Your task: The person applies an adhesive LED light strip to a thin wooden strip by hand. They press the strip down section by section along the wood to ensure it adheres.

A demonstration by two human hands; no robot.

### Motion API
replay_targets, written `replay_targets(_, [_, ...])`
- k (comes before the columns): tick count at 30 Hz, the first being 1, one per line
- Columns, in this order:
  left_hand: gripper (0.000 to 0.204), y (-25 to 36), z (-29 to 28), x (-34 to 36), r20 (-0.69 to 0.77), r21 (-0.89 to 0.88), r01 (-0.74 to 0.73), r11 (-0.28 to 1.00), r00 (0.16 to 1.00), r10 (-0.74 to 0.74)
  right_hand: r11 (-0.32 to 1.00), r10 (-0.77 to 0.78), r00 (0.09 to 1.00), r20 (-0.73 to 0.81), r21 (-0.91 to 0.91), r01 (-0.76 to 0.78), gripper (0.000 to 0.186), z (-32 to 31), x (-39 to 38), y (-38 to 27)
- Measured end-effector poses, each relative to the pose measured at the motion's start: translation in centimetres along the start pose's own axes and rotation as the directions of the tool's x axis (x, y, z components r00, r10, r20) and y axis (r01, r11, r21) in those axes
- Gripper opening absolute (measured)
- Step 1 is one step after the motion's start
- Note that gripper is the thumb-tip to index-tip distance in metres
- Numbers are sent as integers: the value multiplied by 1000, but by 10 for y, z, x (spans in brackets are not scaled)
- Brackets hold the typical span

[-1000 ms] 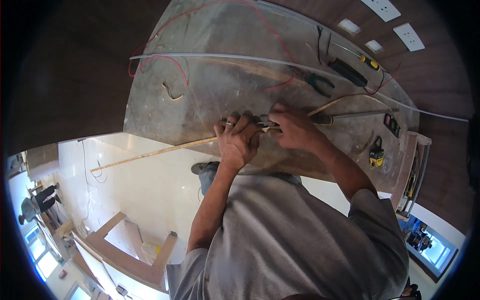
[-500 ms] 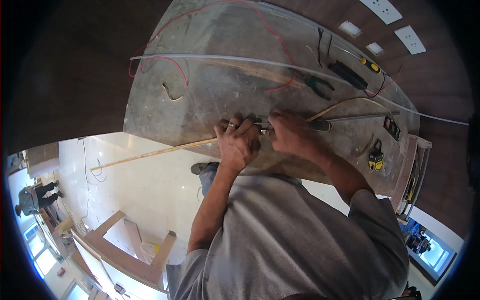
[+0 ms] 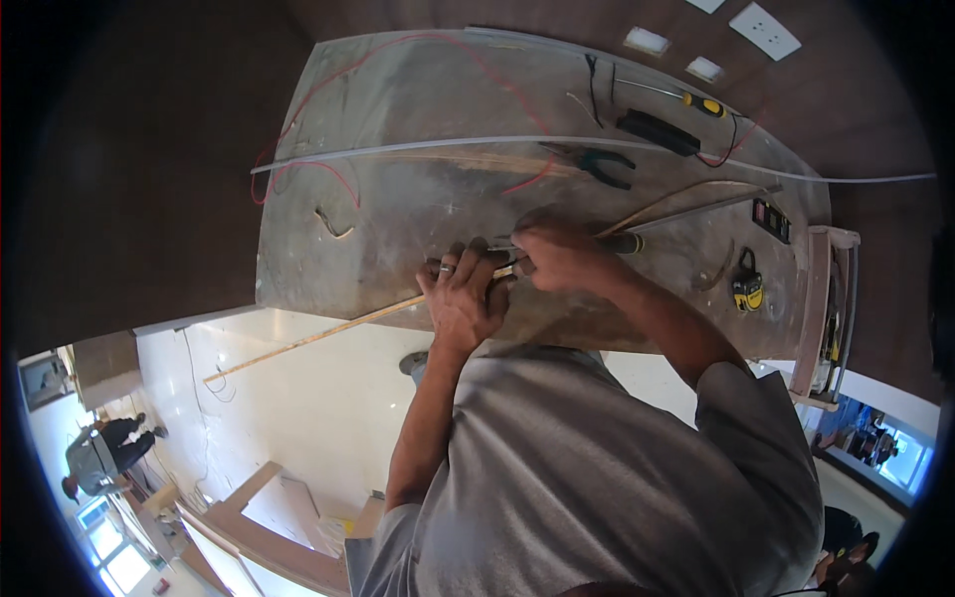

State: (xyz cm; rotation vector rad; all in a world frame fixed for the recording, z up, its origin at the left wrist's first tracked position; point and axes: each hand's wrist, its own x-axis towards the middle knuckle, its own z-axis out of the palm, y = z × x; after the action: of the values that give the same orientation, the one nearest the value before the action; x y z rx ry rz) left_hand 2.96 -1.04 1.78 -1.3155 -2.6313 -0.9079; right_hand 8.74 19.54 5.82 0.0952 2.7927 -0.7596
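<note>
My left hand (image 3: 463, 294), with a ring on one finger, is closed over a thin yellowish strip (image 3: 318, 343) at the worktop's near edge. Part of the strip juts past that edge to the left. Close beside it, my right hand (image 3: 559, 261) is bent in a pinch over the strip; what its fingertips hold is hidden. A small dark piece shows between the hands. Behind the right hand, a dark tool handle (image 3: 625, 243) with a pale ring sticks out; the hand covers the rest. To the right, the strip curves over the worktop beside a grey bar (image 3: 696, 209).
On the worktop (image 3: 388, 254) are pliers (image 3: 605, 167), a yellow-black screwdriver (image 3: 704, 103), a black box (image 3: 657, 131) with wires, a tape measure (image 3: 747, 289) and a red wire (image 3: 343, 72). A long pale strip (image 3: 418, 145) crosses it. Other people (image 3: 104, 453) are in the background.
The whole view has shifted, with the worktop's far edge now lower in the picture. Both hands stay close together at the strip, the right one slightly nearer the left.
</note>
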Motion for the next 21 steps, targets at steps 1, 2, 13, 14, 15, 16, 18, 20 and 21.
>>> replay_targets(1, [26, 0, 1, 1, 7, -7, 1, 1000, 1000, -1, 1000, -30, 1000, -3, -9, 30, 20, 4, 0, 3])
replay_targets(2, [26, 0, 3, 1, 7, -4, -4, 1000, 1000, 4, 1000, -30, 1000, -9, -8, 30, 20, 5, 0, 4])
replay_targets(13, [22, -3, 9, 10, -8, -79, -34, 996, 999, 33, 999, -27, 993, -111, 22, 30, 30, 10, -9, -6])
replay_targets(14, [22, -3, 9, 9, -4, -78, -30, 996, 1000, 30, 999, -27, 994, -108, 25, 29, 30, 10, -8, -8])
replay_targets(15, [20, -3, 8, 9, 5, -73, -28, 997, 1000, 28, 1000, 6, 996, -88, 27, -3, 30, 7, -7, -12])
replay_targets(16, [19, -4, 8, 9, 13, -67, -25, 997, 1000, 26, 999, 38, 997, -68, 28, -36, 30, 5, -6, -14])
replay_targets(18, [21, -8, 9, 6, 26, -59, -32, 998, 999, 34, 1000, 17, 995, -94, 21, -15, 28, 12, -4, -8])
replay_targets(20, [23, -9, 7, 5, 36, -49, -39, 998, 999, 41, 1000, -6, 993, -120, 12, 7, 27, 12, -2, -5])
replay_targets(21, [28, -8, 5, 5, 25, -32, -57, 998, 998, 58, 1000, 4, 997, -74, 11, -3, 25, 9, -1, -4])
